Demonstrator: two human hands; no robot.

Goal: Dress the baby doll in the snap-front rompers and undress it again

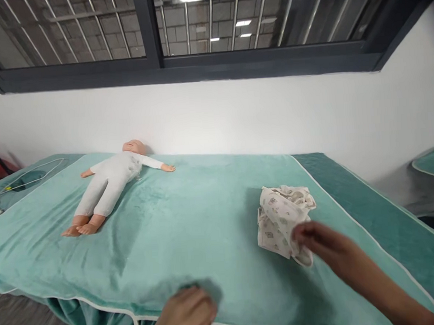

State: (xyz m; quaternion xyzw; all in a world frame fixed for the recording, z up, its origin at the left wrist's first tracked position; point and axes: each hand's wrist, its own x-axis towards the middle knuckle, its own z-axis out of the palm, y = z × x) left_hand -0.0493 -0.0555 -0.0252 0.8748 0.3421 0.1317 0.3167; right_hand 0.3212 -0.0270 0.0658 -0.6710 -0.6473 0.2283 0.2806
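My right hand (321, 242) is at the near right corner of a bunched white baby garment (280, 217) with a small printed pattern. Its fingers are pinched on the garment's edge, blurred a little. My left hand (190, 313) is near the front edge of the bed, curled closed, with no item showing in it; its fingertips are partly hidden. A baby doll (114, 174) with a white cloth body lies on its back at the far left, arms spread, out of reach of both hands.
The bed is covered with a light green sheet (205, 208) with white piping, over a darker green cover (353, 192). A white cord (28, 180) lies at the far left. Behind stand a white wall (213, 113) and a barred window (207, 24).
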